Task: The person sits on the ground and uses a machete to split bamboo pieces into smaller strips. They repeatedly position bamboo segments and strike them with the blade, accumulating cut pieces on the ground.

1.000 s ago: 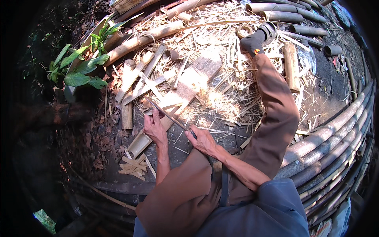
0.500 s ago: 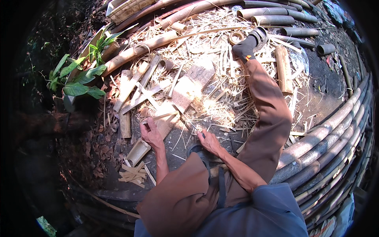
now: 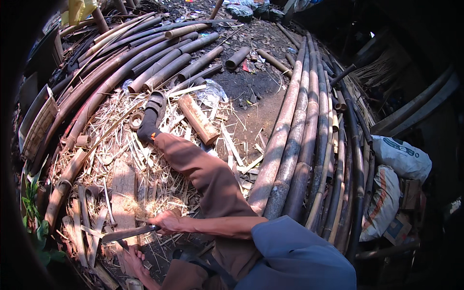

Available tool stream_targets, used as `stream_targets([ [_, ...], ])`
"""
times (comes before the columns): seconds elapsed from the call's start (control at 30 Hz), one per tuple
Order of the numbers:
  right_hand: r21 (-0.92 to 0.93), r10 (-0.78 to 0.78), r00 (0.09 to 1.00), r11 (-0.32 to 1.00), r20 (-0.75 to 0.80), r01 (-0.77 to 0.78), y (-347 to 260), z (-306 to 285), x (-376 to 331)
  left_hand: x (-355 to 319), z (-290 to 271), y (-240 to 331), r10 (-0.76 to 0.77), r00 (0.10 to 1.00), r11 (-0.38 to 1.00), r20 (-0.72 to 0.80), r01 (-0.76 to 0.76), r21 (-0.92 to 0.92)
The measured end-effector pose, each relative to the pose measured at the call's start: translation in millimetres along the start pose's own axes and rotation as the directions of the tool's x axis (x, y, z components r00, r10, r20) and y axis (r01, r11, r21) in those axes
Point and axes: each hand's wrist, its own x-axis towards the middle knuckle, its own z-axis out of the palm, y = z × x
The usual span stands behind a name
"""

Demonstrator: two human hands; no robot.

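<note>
My right hand (image 3: 166, 221) is wrapped round the dark handle of a long-bladed knife (image 3: 121, 235), whose blade points left across the lower end of a wooden board (image 3: 124, 183). Just under the blade is my left hand (image 3: 135, 262), with its fingers curled in. What it holds is too small to make out. Split bamboo pieces (image 3: 82, 232) lie left of the board, and thin shavings (image 3: 116, 145) are strewn all round it.
Long bamboo poles (image 3: 299, 159) run along my right side, and more poles (image 3: 111, 82) curve across the far left. A short bamboo log (image 3: 198, 120) lies beyond my outstretched leg. White sacks (image 3: 401, 157) sit at the far right, and a leafy plant (image 3: 41, 237) at the left edge.
The view has swung to the right, bringing in the pole stack and sacks. My right hand now shows the knife held across in front of my left hand; the hands are closer together.
</note>
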Motion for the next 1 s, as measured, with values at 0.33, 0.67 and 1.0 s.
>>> stream_targets([
  [0.33,-0.060,-0.283,0.949,0.954,0.138,0.294,-7,4,54,-70,-5,27,0.026,0.999,0.982,0.036,-0.032,0.184],
  [0.67,0.113,0.024,0.994,0.993,0.110,-0.036,-45,-36,56,-114,-3,54,0.039,0.996,0.996,0.074,-0.045,0.081],
  [1.0,-0.083,0.138,0.987,0.986,-0.086,-0.145,24,-27,72,-140,-3,70,0.097,0.983,0.990,0.153,-0.080,-0.117],
])
